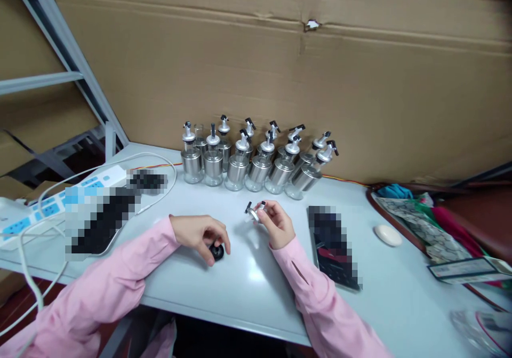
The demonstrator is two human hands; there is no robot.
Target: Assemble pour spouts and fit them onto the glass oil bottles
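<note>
My right hand (277,223) is closed on a silver pourer top (253,214) with a black spout, held above the middle of the table. To its left, my left hand (204,235) has its fingers curved round a small round black part (216,251) at the tabletop. Whether the fingertips press on that part is hard to make out. Behind both hands stand several glass bottles with metal sleeves (237,172), in two rows, most with silver and black pourer tops. One bottle (199,139) in the back row shows an open glass neck.
A white power strip (116,176) and cables lie on the table (176,288) at the left, near a partly blurred dark object (108,219). A dark flat device (332,246) and a white oval object (388,235) lie at the right. Cardboard (240,70) stands behind.
</note>
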